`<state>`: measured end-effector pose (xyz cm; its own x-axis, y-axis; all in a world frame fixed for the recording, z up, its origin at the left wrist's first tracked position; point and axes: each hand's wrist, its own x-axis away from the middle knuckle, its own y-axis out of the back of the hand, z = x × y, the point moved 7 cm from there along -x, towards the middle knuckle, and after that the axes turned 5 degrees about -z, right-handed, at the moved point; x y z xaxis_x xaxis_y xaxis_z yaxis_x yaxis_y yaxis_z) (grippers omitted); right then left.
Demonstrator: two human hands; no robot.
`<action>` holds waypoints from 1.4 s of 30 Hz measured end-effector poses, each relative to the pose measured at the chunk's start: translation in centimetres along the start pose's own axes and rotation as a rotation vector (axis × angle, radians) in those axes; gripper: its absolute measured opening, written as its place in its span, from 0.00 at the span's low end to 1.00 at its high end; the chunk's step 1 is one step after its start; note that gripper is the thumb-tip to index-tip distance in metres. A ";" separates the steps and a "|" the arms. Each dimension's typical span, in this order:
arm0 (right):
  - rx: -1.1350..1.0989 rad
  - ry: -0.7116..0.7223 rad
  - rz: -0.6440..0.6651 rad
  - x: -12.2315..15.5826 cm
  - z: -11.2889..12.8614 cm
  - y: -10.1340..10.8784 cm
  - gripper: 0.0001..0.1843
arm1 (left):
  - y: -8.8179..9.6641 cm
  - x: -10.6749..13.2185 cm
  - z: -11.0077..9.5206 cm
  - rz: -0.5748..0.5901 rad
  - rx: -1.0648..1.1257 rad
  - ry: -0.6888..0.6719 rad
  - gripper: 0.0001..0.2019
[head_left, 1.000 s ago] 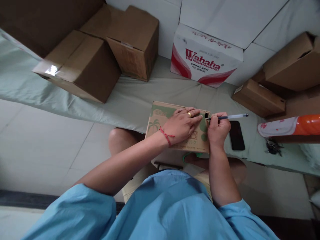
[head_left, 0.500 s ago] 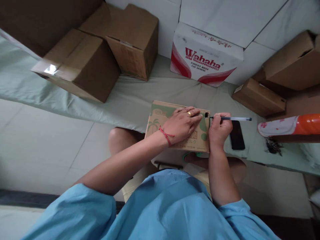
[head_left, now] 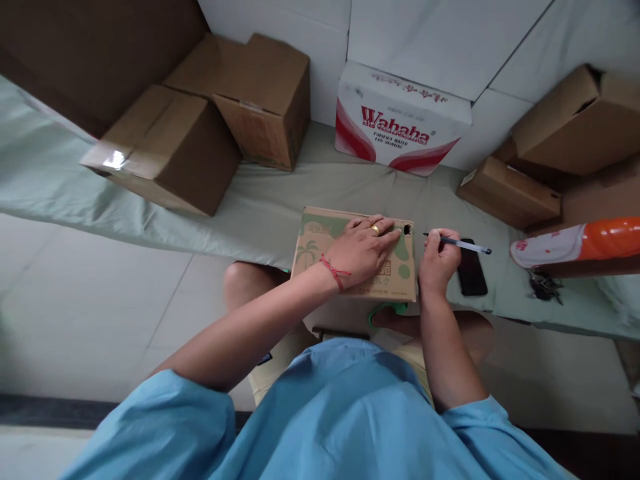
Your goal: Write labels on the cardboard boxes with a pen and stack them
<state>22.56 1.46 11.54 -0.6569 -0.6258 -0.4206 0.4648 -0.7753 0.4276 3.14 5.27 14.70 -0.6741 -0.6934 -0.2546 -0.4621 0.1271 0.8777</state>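
Observation:
A small brown carton with green print [head_left: 320,239] lies at the near edge of the pale green cloth [head_left: 260,200], above my knees. My left hand [head_left: 363,250], with a ring and a red wrist string, rests flat on the carton's top, fingers stretched out. A small dark hole [head_left: 407,229] shows at the carton's far right corner. My right hand [head_left: 439,260] is closed around a pen [head_left: 463,245], just right of the carton. The pen's tip points left toward the hole and hangs a short way from it.
Two brown boxes [head_left: 170,150] [head_left: 265,100] stand at the back left, a white and red Wahaha carton [head_left: 400,123] at the back middle, more brown boxes [head_left: 510,193] [head_left: 575,123] at right. A black phone [head_left: 471,275], keys [head_left: 545,287] and an orange-white roll [head_left: 575,243] lie to the right.
My right hand has drawn the pen to the right, out of the hole in the carton's corner. My left hand has stayed on the carton. The view has shifted slightly.

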 end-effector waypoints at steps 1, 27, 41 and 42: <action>0.044 0.013 0.022 -0.2 -0.9 0.2 0.16 | -0.1 -0.1 -0.1 0.001 -0.015 -0.001 0.21; 0.807 -0.026 0.234 -3.0 -17.5 9.6 0.47 | -0.7 -0.8 0.8 -0.058 -0.030 0.052 0.22; 0.867 -0.120 0.419 -5.6 -19.5 9.0 0.45 | -0.5 -0.8 0.6 -0.082 -0.013 0.029 0.22; 0.867 -0.114 0.410 -5.5 -19.2 9.1 0.44 | -0.5 -0.8 0.6 -0.081 -0.012 0.027 0.22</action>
<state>41.76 -3.79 2.34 -0.6156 -0.7867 -0.0463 0.1012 -0.1372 0.9854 3.60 6.17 14.24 -0.6193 -0.7197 -0.3138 -0.5070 0.0614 0.8598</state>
